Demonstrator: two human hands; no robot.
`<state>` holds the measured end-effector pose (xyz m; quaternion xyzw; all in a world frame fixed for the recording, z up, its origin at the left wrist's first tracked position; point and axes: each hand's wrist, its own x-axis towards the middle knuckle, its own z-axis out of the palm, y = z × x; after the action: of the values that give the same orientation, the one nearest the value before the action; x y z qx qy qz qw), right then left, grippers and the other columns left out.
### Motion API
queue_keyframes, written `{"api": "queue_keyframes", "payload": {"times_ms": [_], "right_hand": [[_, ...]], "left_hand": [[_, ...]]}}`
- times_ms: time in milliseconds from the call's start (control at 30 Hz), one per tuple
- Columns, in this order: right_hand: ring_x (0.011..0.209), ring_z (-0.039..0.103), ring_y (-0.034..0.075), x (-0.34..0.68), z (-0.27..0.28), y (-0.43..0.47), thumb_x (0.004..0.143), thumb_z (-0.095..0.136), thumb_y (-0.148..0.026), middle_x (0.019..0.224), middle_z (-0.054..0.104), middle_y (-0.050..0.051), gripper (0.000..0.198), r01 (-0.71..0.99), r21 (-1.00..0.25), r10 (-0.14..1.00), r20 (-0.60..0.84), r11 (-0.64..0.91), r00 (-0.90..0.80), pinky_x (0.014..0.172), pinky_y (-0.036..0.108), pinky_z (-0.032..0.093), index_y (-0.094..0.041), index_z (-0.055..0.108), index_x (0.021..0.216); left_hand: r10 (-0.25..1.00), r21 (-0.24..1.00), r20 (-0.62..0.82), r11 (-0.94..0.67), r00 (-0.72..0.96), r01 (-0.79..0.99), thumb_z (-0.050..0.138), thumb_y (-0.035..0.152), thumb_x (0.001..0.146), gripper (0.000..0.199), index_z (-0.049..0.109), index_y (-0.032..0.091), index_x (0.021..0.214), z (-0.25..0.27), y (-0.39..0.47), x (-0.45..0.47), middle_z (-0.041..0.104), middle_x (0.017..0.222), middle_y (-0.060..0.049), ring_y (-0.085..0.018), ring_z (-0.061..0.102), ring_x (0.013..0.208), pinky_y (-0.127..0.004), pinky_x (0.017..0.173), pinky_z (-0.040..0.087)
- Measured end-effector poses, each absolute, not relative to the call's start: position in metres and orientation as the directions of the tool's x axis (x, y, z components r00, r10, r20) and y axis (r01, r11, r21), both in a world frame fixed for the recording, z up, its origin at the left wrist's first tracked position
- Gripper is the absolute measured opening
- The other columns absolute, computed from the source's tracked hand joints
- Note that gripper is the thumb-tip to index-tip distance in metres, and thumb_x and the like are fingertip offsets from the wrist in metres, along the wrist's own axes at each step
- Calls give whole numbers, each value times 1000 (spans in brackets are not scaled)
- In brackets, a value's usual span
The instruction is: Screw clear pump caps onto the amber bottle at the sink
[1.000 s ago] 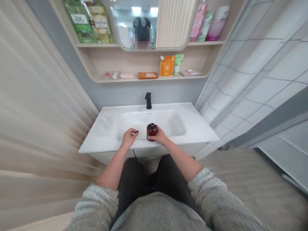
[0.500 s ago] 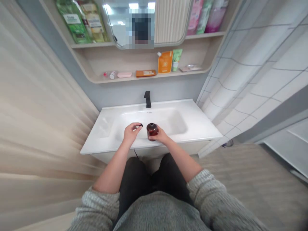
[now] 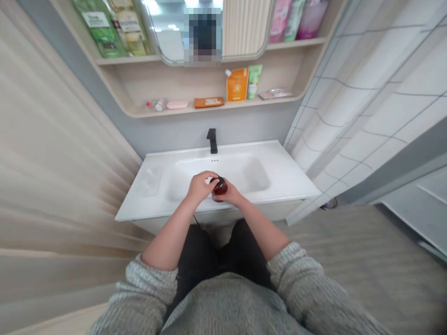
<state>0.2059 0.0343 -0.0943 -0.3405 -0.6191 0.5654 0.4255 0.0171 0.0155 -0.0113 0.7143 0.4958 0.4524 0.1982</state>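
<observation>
A dark amber bottle (image 3: 220, 189) is upright over the front rim of the white sink (image 3: 258, 173), with my right hand (image 3: 231, 193) wrapped round its right side. My left hand (image 3: 202, 186) reaches to the bottle's top, its fingers pinching a small black cap (image 3: 216, 178) at the neck. The fingers partly hide the cap, and I cannot tell whether it is seated on the neck.
Behind the sink stands a black faucet (image 3: 212, 141). Above it a wall shelf (image 3: 167, 112) holds an orange pouch (image 3: 237, 85), a green tube (image 3: 254, 82) and an orange packet (image 3: 208, 102). A pale curtain (image 3: 70, 139) hangs at the left; a tiled wall (image 3: 335, 107) is at the right.
My left hand has moved right with the black cap, from beside the bottle onto its neck. My right hand still holds the bottle. The view has shifted slightly.
</observation>
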Motion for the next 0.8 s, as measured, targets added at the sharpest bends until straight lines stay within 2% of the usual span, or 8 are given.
{"api": "queue_keyframes", "payload": {"times_ms": [167,300,400,500,533,600,700,800], "right_hand": [[96,71,24,205,-100,38,63,99,-40,106,79,2,74,-52,-987,903,158,150,-399,93,41,61,-23,68,128],[101,72,26,205,-103,40,63,100,-38,113,80,4,74,-44,-981,900,190,188,-392,97,44,61,-23,69,128],[107,72,28,205,-106,41,63,101,-39,119,80,5,76,-30,-974,904,219,224,-368,101,45,61,-23,69,129],[105,72,27,205,-107,42,62,101,-39,115,80,4,74,-12,-980,914,191,200,-357,98,44,61,-23,70,127],[104,72,27,206,-107,41,61,100,-39,113,80,3,73,-7,-982,917,179,189,-355,97,44,62,-24,70,125],[101,72,26,206,-105,40,61,99,-38,110,80,3,72,-12,-984,917,171,178,-360,96,43,62,-24,71,126],[101,73,26,205,-101,37,63,98,-37,109,80,3,77,-52,-981,900,191,185,-391,95,42,62,-23,69,133],[101,73,25,206,-98,36,63,98,-34,112,80,4,82,-64,-981,882,194,185,-429,96,42,61,-23,68,138]], "left_hand": [[870,686,490,-420,50,594,84,26,92,4,79,25,92,-9,13,26,81,102,-5,-26,76,100,-43,97,62],[838,609,545,-382,-17,695,87,34,94,26,68,25,79,-10,10,38,70,94,-6,-27,70,96,-42,92,58],[820,564,572,-388,-7,729,84,36,97,25,67,25,82,-13,7,43,70,97,-8,-29,70,102,-43,96,58],[832,608,555,-414,11,678,76,29,100,7,75,24,95,-18,6,40,77,108,-9,-30,74,109,-45,104,60],[845,634,534,-429,37,643,71,24,100,6,78,24,102,-19,6,38,80,113,-9,-29,75,113,-46,109,60],[869,688,476,-462,133,560,64,15,97,31,80,25,122,-20,8,31,82,130,-7,-28,76,125,-47,119,58],[877,749,417,-480,238,457,68,18,95,56,70,27,151,-19,14,20,71,159,-10,-28,75,133,-49,124,57],[898,815,378,-438,225,379,76,26,94,63,64,26,156,-18,21,11,68,160,-14,-28,79,126,-49,117,62]]}}
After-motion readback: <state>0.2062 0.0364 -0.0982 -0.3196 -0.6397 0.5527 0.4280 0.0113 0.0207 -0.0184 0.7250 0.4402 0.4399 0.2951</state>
